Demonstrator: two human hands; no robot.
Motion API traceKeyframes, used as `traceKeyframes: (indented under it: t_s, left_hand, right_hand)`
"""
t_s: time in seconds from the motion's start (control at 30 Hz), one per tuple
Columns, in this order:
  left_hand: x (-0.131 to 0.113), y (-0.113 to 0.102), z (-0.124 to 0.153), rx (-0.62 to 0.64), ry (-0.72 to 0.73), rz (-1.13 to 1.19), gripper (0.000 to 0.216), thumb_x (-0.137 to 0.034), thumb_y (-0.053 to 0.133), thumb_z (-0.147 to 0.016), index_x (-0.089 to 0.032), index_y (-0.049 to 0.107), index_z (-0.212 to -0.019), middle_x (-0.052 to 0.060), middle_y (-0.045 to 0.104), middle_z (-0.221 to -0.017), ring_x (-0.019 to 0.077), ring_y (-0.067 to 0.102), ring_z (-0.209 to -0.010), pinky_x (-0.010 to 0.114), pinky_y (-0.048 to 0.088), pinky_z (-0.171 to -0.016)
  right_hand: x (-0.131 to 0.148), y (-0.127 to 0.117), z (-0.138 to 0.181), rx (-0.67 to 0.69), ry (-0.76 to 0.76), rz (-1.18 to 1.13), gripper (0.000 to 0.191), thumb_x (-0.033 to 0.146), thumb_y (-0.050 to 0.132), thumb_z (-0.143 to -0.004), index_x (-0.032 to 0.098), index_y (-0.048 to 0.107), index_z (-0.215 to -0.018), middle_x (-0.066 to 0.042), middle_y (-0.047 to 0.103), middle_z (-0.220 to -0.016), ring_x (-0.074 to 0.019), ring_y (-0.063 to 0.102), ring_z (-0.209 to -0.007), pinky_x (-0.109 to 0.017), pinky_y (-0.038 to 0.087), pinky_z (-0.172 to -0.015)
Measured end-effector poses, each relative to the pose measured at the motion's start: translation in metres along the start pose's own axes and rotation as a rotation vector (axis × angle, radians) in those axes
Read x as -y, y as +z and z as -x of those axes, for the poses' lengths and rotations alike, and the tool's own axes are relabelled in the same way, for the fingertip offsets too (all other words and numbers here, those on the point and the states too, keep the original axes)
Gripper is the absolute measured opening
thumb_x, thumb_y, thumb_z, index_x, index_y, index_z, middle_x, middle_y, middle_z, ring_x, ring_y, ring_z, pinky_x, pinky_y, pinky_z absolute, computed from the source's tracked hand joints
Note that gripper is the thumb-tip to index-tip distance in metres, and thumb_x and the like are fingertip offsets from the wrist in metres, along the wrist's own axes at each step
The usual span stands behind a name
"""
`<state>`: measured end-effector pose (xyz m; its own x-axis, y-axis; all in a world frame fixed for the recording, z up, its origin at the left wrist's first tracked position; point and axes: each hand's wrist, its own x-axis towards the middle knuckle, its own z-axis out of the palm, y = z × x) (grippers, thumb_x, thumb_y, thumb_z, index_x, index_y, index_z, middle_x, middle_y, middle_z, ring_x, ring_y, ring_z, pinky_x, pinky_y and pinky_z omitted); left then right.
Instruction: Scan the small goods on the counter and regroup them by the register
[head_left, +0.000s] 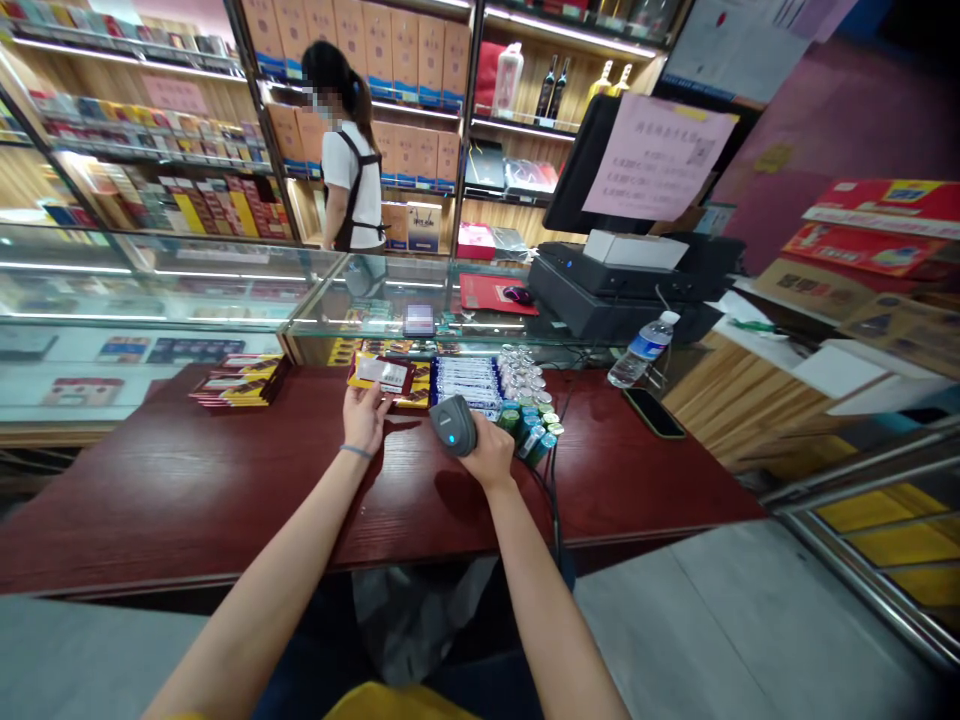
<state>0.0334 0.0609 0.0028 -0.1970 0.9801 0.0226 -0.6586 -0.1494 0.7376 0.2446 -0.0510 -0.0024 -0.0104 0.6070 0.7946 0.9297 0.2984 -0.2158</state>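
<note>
My left hand is closed on a flat red-and-yellow packet, whose pale label with a barcode faces me. In my right hand is a dark barcode scanner with a small blue light, its head towards the packet. Under and beside the held packet lie more yellow packets. A row of blue-and-white wrapped sticks lies to their right, followed by silver-topped rolls and green and blue rolls. A stack of similar red-and-yellow packets sits at the left of the table.
The dark red table meets a glass display counter at the back. To the right are a water bottle, a phone and a cash register with a monitor. A person stands behind the counter.
</note>
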Motion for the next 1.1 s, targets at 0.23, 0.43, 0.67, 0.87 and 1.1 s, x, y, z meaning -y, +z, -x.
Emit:
traceKeyframes:
  t_s: [0.23,0.43,0.67,0.87,1.1]
  left_hand:
    - [0.011,-0.011,0.001,0.03,-0.044,0.068,0.031,-0.019,0.079,-0.071,-0.024,0.061,-0.097,-0.001,0.069,-0.096,0.011,0.066,-0.082,0.036,0.055,-0.087]
    - [0.014,-0.012,-0.002,0.013,-0.071,0.088,0.031,-0.019,0.078,-0.072,-0.024,0.061,-0.097,0.001,0.07,-0.095,0.0126,0.067,-0.086,0.036,0.055,-0.088]
    - [0.012,-0.011,0.0,0.034,-0.056,0.103,0.03,-0.018,0.078,-0.072,-0.024,0.061,-0.096,0.0,0.068,-0.093,0.012,0.066,-0.086,0.037,0.055,-0.09]
    - [0.012,-0.011,0.0,0.056,-0.048,0.106,0.029,-0.019,0.077,-0.074,-0.026,0.061,-0.097,0.0,0.068,-0.095,0.0121,0.066,-0.087,0.037,0.055,-0.091]
    - [0.013,-0.013,-0.002,0.013,-0.076,0.143,0.03,-0.018,0.078,-0.073,-0.025,0.061,-0.096,-0.001,0.069,-0.092,0.0116,0.066,-0.084,0.035,0.055,-0.087]
  right_hand:
    - [0.001,0.003,0.0,0.05,-0.056,0.017,0.042,0.039,0.059,-0.082,0.012,0.061,-0.114,-0.007,0.072,-0.082,-0.0193,0.068,-0.07,-0.028,0.048,-0.065]
    - [0.004,0.003,-0.001,0.085,-0.128,0.016,0.047,0.042,0.058,-0.081,0.01,0.06,-0.117,-0.007,0.073,-0.08,-0.0192,0.068,-0.068,-0.028,0.046,-0.063]
    - [0.007,0.002,0.002,0.185,-0.156,-0.043,0.045,0.049,0.062,-0.08,0.014,0.062,-0.109,-0.004,0.071,-0.078,-0.0185,0.067,-0.068,-0.028,0.043,-0.063]
    - [0.008,0.004,0.002,0.251,-0.135,-0.034,0.037,0.046,0.066,-0.077,0.017,0.063,-0.101,-0.002,0.07,-0.073,-0.0178,0.066,-0.066,-0.027,0.042,-0.063]
    - [0.005,0.005,0.003,0.159,-0.157,-0.018,0.045,0.037,0.062,-0.078,0.013,0.06,-0.116,-0.005,0.071,-0.08,-0.0194,0.067,-0.07,-0.028,0.045,-0.065]
